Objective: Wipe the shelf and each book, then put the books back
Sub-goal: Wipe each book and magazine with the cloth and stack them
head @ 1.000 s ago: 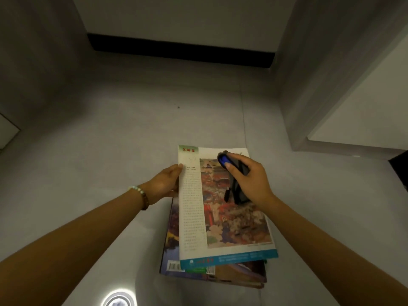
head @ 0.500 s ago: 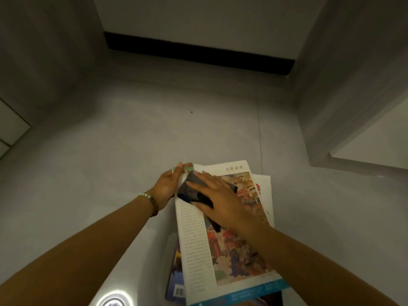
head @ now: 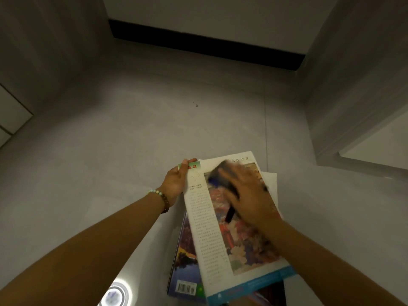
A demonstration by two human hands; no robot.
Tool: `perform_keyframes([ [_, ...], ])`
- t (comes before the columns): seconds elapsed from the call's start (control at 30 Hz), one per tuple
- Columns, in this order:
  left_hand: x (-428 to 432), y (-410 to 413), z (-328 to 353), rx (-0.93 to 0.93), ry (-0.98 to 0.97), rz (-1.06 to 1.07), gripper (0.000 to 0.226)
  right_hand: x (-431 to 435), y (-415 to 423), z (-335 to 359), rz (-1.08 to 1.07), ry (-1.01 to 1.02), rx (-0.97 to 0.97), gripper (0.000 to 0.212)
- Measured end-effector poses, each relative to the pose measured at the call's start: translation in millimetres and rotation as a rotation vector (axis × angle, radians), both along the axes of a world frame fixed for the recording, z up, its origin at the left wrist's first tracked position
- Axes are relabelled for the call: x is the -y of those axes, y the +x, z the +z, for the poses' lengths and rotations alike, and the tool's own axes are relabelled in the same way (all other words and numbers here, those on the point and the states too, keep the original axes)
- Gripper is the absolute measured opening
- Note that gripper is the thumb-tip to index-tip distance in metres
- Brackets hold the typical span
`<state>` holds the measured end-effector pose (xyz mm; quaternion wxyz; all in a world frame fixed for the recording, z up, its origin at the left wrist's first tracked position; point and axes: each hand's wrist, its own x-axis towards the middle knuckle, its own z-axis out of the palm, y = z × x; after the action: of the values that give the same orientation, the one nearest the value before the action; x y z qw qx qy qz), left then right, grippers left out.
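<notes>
Step in hand: wiping the top book (head: 220, 235), lying on the stack (head: 185, 261) on the floor (head: 110, 151); your left hand (head: 174, 184) pinches its far corner; your right hand (head: 249, 195), blurred, presses the cloth (head: 217, 176) flat-fingered on the cover; next, likely, sweep toward the near edge.

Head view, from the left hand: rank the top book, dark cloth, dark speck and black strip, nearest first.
1. top book: the left hand pinches its far-left corner.
2. dark cloth: just right, on the cover.
3. dark speck: ahead on the grey surface.
4. black strip: farthest, along the back wall.
</notes>
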<state>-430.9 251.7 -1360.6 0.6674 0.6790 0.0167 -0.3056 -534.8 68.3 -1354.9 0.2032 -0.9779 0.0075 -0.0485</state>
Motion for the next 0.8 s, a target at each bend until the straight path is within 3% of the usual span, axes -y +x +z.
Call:
perform_keyframes([
  [0.07, 5, -3, -2, 0.019, 0.018, 0.054, 0.041, 27, 7, 0, -0.274, 0.013, -0.021, 0.055],
  [0.13, 9, -6, -3, 0.056, 0.039, 0.098, 0.039, 25, 8, -1, -0.378, 0.017, -0.055, 0.057],
  [0.33, 9, -9, 0, 0.087, 0.058, 0.106, 0.027, -19, -26, 4, 0.219, -0.028, -0.085, 0.056],
  [0.53, 12, -17, 2, 0.111, 0.066, 0.136, 0.03, 15, -33, 3, -0.301, 0.026, -0.056, 0.053],
  [0.6, 13, -18, 3, 0.141, 0.089, 0.134, 0.03, -20, -47, 4, -0.118, 0.018, -0.062, 0.052],
  [0.7, 13, -19, 2, 0.186, 0.132, 0.149, 0.028, -67, -79, 4, 0.348, 0.011, -0.06, 0.055],
  [0.77, 14, -20, 1, 0.208, 0.213, 0.152, 0.024, -55, -79, -1, 0.417, -0.067, -0.018, 0.055],
  [0.8, 14, -20, 0, 0.216, 0.252, 0.156, 0.025, -40, -75, -4, 0.318, -0.084, 0.002, 0.055],
])
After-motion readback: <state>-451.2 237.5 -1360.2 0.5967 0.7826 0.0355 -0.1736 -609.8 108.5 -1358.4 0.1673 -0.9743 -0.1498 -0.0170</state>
